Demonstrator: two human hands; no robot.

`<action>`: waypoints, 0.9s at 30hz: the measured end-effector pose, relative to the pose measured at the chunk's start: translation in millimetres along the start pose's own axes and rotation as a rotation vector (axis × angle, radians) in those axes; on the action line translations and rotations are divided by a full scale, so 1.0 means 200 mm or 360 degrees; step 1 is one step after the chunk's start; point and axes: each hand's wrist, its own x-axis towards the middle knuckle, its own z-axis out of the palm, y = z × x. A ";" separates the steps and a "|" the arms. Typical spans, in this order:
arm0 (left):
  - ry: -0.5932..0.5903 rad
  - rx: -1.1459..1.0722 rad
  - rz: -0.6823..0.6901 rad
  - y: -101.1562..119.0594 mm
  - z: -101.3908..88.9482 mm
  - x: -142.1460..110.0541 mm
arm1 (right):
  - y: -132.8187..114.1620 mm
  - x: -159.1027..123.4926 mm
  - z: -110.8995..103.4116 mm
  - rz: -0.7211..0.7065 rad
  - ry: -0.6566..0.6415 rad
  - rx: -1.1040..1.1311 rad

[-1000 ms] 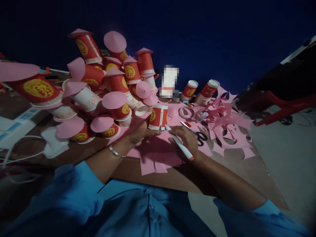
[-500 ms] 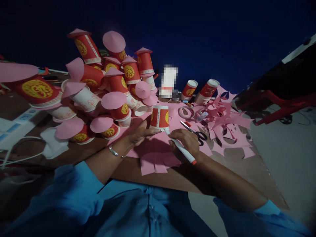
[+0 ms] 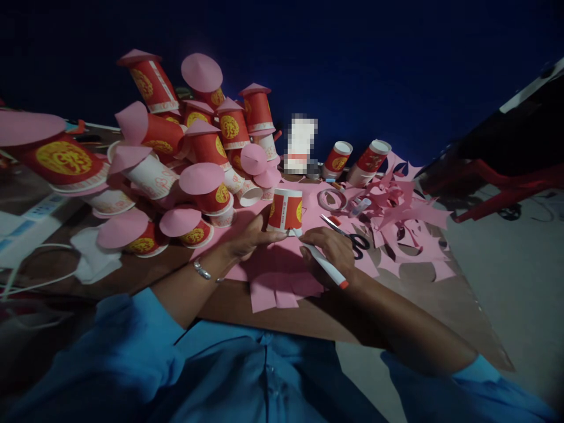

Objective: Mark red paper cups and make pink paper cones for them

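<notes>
A red and white paper cup (image 3: 279,212) with yellow round emblems stands over the pink paper (image 3: 277,258) in front of me. My left hand (image 3: 253,238) is closed on its lower left side, thumb along the bottom rim. In my right hand (image 3: 332,249) is a white marker (image 3: 328,267) with an orange-red end, held slanting, its tip at the cup's lower edge. What the tip leaves there is too small to tell. Just right of the right hand lie open scissors (image 3: 359,244) with black handles.
Stacked paper cups with pink cone tops (image 3: 205,144) fill the left. Behind are two red cups (image 3: 337,160), a tape roll (image 3: 332,200) and a glue stick (image 3: 361,205). Pink paper offcuts (image 3: 405,217) spread at right, near the edge of the brown table (image 3: 467,317).
The marker and right hand have shifted very slightly at the cup's lower edge. The left hand keeps its hold on the cup, and the view has moved a touch.
</notes>
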 end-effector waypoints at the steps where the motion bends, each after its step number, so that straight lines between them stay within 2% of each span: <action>1: 0.0002 0.0006 0.0003 0.00 0.00 0.00 | 0.00 0.00 0.00 -0.0001 -0.0011 -0.0005; 11: 0.0038 0.0019 -0.0047 0.00 0.01 0.00 | 0.00 0.01 0.00 0.0006 -0.0032 -0.0008; 16: -0.0006 -0.0069 -0.0012 -0.02 0.00 0.00 | -0.01 0.01 -0.01 -0.0017 -0.0124 0.0024; 27: -0.0025 -0.0039 0.0033 -0.01 0.00 0.00 | 0.00 0.01 -0.01 -0.0009 0.0003 0.0021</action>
